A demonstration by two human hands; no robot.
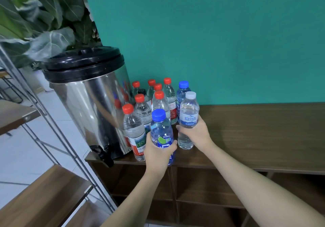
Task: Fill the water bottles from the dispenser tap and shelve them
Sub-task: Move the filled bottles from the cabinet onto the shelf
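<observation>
Two water bottles are held upright over the front edge of a dark wooden bench (263,121), one in each hand. The left hand (156,153) wraps its fingers around the lower body of a blue-capped bottle (161,130) with a blue label. The right hand (193,131) grips the middle of a clear bottle with a white cap (188,114); this one looks full nearly to the neck. Both are caps-on and lifted together, probably so two can be carried to a shelf in one trip. Just behind them a cluster of red-capped bottles (159,101) and another blue-capped one stand packed close on the bench, touching or nearly so. To their left sits a shiny steel water dispenser (88,107) with a black lid, its black tap (104,153) overhanging the bench's corner, leaving room to hold a bottle beneath. Open wooden shelves (42,200) on a metal frame stand further left, with cubbyholes under the bench.
</observation>
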